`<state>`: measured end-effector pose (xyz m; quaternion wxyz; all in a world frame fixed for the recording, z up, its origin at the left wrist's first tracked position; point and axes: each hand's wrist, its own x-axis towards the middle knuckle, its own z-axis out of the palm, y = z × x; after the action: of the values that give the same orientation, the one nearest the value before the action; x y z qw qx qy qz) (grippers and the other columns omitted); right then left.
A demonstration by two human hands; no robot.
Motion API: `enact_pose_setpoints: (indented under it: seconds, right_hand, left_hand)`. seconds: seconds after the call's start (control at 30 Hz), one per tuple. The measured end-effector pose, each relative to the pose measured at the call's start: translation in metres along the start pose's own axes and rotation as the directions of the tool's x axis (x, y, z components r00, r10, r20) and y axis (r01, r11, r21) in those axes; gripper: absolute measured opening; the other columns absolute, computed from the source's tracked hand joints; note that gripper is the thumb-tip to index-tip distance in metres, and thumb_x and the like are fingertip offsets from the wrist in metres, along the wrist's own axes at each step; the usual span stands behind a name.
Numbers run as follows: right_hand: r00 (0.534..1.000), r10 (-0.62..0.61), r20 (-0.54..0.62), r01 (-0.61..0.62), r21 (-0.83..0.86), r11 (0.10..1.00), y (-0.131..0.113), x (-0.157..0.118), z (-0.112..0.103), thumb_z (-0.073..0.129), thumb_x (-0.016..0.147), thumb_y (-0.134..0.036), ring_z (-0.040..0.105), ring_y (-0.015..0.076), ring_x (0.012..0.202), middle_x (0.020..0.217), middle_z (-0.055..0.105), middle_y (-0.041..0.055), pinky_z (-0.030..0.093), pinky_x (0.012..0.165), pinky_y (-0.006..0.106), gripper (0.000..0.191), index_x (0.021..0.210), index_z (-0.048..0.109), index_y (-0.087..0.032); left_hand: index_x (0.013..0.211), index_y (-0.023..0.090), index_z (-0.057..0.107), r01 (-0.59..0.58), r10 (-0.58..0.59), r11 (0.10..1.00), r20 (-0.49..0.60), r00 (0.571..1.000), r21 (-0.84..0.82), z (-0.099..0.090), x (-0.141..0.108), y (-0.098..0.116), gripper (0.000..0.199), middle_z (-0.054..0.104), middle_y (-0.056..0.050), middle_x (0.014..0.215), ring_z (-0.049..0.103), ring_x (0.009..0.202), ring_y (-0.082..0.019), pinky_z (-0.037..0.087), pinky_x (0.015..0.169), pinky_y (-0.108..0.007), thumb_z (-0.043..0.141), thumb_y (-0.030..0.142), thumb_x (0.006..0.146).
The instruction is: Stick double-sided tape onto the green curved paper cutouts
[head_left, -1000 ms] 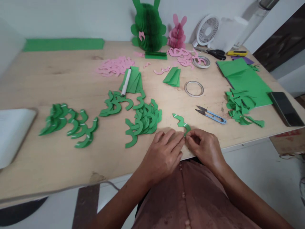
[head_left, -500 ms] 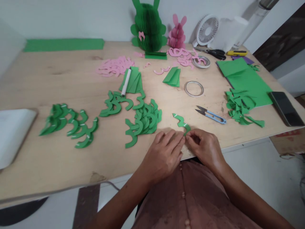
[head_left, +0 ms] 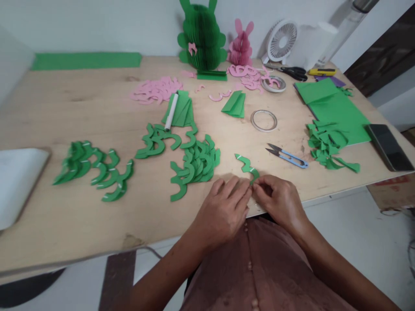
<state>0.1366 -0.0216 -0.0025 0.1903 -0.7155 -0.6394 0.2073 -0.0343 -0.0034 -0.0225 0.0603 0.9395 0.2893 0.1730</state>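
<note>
A wavy green paper cutout (head_left: 245, 164) with white strips on it lies near the table's front edge. The thumb and fingers of my right hand (head_left: 281, 199) are pinched at its lower end, which is partly hidden. My left hand (head_left: 223, 207) rests palm down just left of it, fingers laid out on the table, with the index fingertip close to the same end. Left of my hands is a heap of curved green paper cutouts (head_left: 199, 160). Blue thread snips (head_left: 287, 156) lie to the right of the wavy cutout, with their blades pointing left.
Behind are a roll of tape (head_left: 264, 120), a marker (head_left: 171, 111), pink paper cutouts (head_left: 158, 90) and a green honeycomb paper figure (head_left: 203, 39). More green cutouts (head_left: 112, 175) lie at left. Green scraps (head_left: 327, 144) and a phone (head_left: 391, 147) are at right.
</note>
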Motion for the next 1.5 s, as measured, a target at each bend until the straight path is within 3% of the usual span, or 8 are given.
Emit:
enact_pose_setpoints:
  seconds: [0.3,0.67,0.9,1.13,1.3,1.5]
  right_hand:
    - [0.999,-0.049,0.022,0.049,-0.032,0.998,0.000,0.000,-0.005,0.048,0.084,-0.025,0.055,0.0131,0.056,0.065,0.065,0.0017,0.037,0.056,0.026,0.021,0.075,0.067,-0.018]
    - [0.994,-0.100,-0.038,0.096,-0.095,0.991,-0.001,-0.004,-0.003,0.047,0.084,-0.022,0.056,0.0138,0.057,0.066,0.065,0.0027,0.037,0.055,0.026,0.022,0.075,0.066,-0.017]
    - [0.985,-0.140,-0.101,0.133,-0.076,0.988,0.004,-0.005,-0.001,0.046,0.085,-0.020,0.063,0.0165,0.066,0.076,0.069,0.0051,0.044,0.060,0.027,0.022,0.082,0.068,-0.017]
    - [0.936,-0.309,-0.167,0.295,-0.105,0.950,0.013,-0.016,-0.001,0.045,0.086,-0.015,0.061,0.0179,0.075,0.082,0.067,0.0078,0.048,0.068,0.030,0.023,0.093,0.067,-0.014]
    - [0.893,-0.437,-0.106,0.415,-0.183,0.892,0.017,-0.022,-0.001,0.045,0.086,-0.012,0.055,0.0194,0.082,0.088,0.062,0.0099,0.047,0.070,0.032,0.028,0.104,0.066,-0.016]
    - [0.879,-0.471,-0.067,0.435,-0.291,0.852,0.022,-0.021,-0.001,0.046,0.085,-0.013,0.051,0.0225,0.086,0.095,0.062,0.0109,0.044,0.072,0.038,0.034,0.113,0.064,-0.020]
  left_hand:
    - [0.119,0.012,0.056,-0.004,0.004,1.000,0.000,1.000,-0.001,0.001,0.000,0.000,0.035,0.053,-0.011,0.131,0.047,0.115,-0.029,0.035,0.093,-0.048,0.043,0.024,0.089]
    - [0.119,0.013,0.057,0.001,-0.001,1.000,0.007,1.000,0.002,0.000,0.001,0.000,0.035,0.053,-0.011,0.131,0.047,0.116,-0.029,0.035,0.094,-0.049,0.044,0.025,0.088]
    - [0.119,0.013,0.057,0.003,-0.003,1.000,0.006,1.000,0.000,0.000,0.000,0.001,0.035,0.053,-0.011,0.131,0.047,0.116,-0.028,0.036,0.093,-0.049,0.045,0.024,0.088]
    - [0.121,0.014,0.056,0.005,-0.005,1.000,0.018,1.000,0.002,-0.001,0.000,0.001,0.036,0.052,-0.011,0.132,0.046,0.117,-0.028,0.035,0.094,-0.048,0.045,0.024,0.088]
    - [0.123,0.015,0.055,0.015,-0.014,1.000,0.027,1.000,-0.008,-0.002,0.001,0.001,0.037,0.052,-0.010,0.133,0.046,0.118,-0.027,0.035,0.096,-0.047,0.046,0.024,0.088]
    - [0.123,0.015,0.055,0.018,-0.018,1.000,0.021,1.000,-0.019,-0.002,0.000,0.001,0.038,0.053,-0.010,0.132,0.046,0.118,-0.027,0.035,0.096,-0.047,0.047,0.024,0.087]
